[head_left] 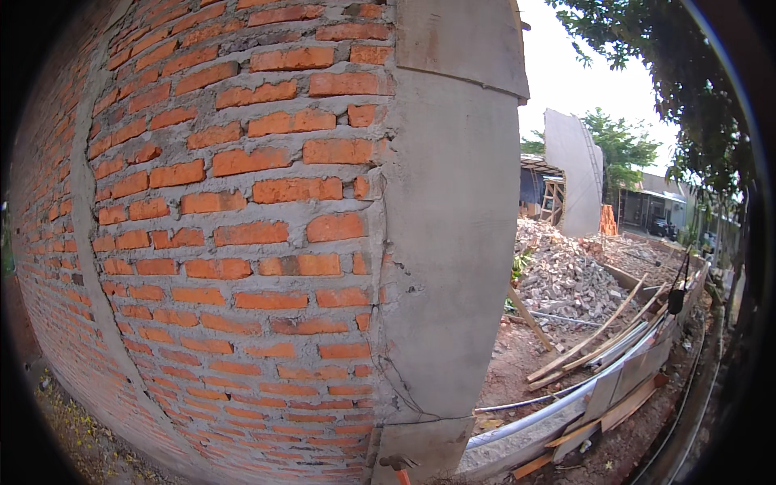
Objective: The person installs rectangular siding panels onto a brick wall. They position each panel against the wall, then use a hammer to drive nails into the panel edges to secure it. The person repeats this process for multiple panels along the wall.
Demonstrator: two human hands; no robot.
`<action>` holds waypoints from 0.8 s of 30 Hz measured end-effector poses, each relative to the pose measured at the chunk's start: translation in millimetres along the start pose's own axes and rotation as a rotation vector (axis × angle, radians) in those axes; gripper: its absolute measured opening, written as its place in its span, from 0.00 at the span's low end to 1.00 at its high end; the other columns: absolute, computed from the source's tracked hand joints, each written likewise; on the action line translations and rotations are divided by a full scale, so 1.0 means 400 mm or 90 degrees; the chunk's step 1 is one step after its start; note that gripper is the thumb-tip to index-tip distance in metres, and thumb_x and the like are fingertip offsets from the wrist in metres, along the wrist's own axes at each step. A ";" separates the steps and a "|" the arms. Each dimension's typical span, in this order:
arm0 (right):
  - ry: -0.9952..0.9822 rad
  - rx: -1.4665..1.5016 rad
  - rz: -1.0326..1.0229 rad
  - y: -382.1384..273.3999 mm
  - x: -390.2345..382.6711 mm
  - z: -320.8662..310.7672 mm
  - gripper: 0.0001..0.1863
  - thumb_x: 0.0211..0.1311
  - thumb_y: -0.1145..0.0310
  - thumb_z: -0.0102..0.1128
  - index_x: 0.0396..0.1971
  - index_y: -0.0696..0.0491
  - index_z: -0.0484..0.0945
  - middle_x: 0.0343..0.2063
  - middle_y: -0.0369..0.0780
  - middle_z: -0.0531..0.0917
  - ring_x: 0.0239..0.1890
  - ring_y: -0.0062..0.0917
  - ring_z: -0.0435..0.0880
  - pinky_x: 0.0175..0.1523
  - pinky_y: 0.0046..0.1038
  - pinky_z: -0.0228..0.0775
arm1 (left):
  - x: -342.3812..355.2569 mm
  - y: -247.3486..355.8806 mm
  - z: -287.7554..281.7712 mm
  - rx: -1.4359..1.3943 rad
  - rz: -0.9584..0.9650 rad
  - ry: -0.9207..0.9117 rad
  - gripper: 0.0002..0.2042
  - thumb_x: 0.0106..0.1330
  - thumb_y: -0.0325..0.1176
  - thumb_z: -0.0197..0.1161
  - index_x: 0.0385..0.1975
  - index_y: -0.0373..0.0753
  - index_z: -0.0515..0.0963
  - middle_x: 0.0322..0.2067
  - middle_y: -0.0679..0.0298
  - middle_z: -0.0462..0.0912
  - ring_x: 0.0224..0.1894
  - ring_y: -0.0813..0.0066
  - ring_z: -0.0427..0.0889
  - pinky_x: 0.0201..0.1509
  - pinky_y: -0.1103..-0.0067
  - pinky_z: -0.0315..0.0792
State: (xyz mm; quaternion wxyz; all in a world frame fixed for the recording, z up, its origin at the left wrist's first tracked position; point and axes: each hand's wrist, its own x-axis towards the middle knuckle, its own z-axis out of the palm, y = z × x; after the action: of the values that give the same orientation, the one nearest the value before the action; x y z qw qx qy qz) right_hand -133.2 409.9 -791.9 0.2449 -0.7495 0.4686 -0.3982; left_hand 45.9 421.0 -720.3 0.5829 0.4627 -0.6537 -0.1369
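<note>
Neither of my hands shows in the head view. At the bottom edge, a claw hammer (397,462) pokes up, with a dark metal head and the top of an orange handle. The rest of its handle is cut off below, so what holds it is hidden. Behind the hammer stands a grey concrete column (449,234) with smooth render and a ragged left edge. A wall of orange bricks (279,190) in rough grey mortar adjoins it on the left. Thin wire or string (388,372) hangs down along the joint between them.
On the right lie a rubble heap (558,279), long timber planks (594,331) and a pale pipe (517,432) along a low wall. Loose boards (630,404) lean near it. A narrow mortar strip (85,178) divides the brickwork. Trees (671,81) overhang the far right.
</note>
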 end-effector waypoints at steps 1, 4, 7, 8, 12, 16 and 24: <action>0.014 -0.023 -0.060 -0.023 0.039 -0.032 0.20 0.55 0.64 0.68 0.47 0.55 0.78 0.38 0.44 0.81 0.34 0.33 0.83 0.39 0.31 0.76 | 0.003 -0.006 -0.011 -0.005 0.005 0.002 0.08 0.59 0.35 0.59 0.26 0.36 0.76 0.21 0.55 0.78 0.23 0.50 0.76 0.30 0.63 0.70; 0.065 -0.107 -0.225 -0.146 0.190 -0.153 0.19 0.56 0.65 0.68 0.47 0.54 0.79 0.39 0.44 0.81 0.35 0.33 0.84 0.40 0.31 0.77 | 0.018 -0.026 -0.053 -0.027 0.023 0.001 0.08 0.59 0.34 0.59 0.26 0.36 0.76 0.21 0.55 0.78 0.23 0.50 0.76 0.29 0.63 0.70; 0.089 -0.165 -0.266 -0.309 0.370 -0.273 0.20 0.57 0.64 0.67 0.49 0.53 0.77 0.44 0.43 0.80 0.37 0.35 0.84 0.39 0.34 0.77 | 0.050 -0.051 -0.106 -0.043 0.053 0.009 0.08 0.59 0.34 0.59 0.26 0.36 0.76 0.21 0.55 0.77 0.23 0.51 0.76 0.29 0.63 0.70; 0.039 -0.187 -0.279 -0.360 0.401 -0.282 0.20 0.57 0.64 0.67 0.49 0.54 0.77 0.44 0.44 0.80 0.38 0.34 0.84 0.40 0.33 0.77 | 0.062 -0.060 -0.122 -0.050 0.064 0.015 0.08 0.59 0.34 0.59 0.26 0.36 0.76 0.21 0.55 0.77 0.23 0.51 0.76 0.29 0.63 0.70; -0.160 -0.219 -0.496 -0.457 0.414 -0.134 0.22 0.61 0.65 0.63 0.54 0.55 0.74 0.49 0.47 0.77 0.45 0.33 0.81 0.47 0.31 0.75 | 0.093 -0.103 -0.193 -0.074 0.091 0.019 0.08 0.58 0.34 0.60 0.26 0.36 0.75 0.21 0.55 0.77 0.23 0.51 0.76 0.29 0.63 0.70; -0.177 -0.172 -0.425 -0.388 0.288 0.045 0.22 0.55 0.65 0.65 0.49 0.57 0.76 0.44 0.49 0.78 0.51 0.44 0.74 0.59 0.38 0.64 | 0.100 -0.150 -0.252 -0.094 0.105 -0.003 0.08 0.58 0.34 0.60 0.25 0.36 0.75 0.20 0.55 0.77 0.22 0.51 0.75 0.28 0.63 0.70; -0.040 -0.092 -0.019 -0.253 0.123 0.194 0.24 0.56 0.64 0.64 0.52 0.56 0.74 0.44 0.49 0.78 0.49 0.43 0.75 0.55 0.38 0.65 | 0.117 -0.172 -0.224 -0.141 0.111 -0.044 0.08 0.58 0.34 0.60 0.25 0.36 0.75 0.20 0.55 0.76 0.22 0.51 0.75 0.28 0.63 0.69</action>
State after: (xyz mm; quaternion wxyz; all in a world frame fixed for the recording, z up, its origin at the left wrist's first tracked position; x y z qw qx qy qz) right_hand -5.7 409.9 -742.4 0.1987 -0.7843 0.4773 -0.3429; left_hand 161.4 380.8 -714.8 0.6174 0.3319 -0.6920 -0.1726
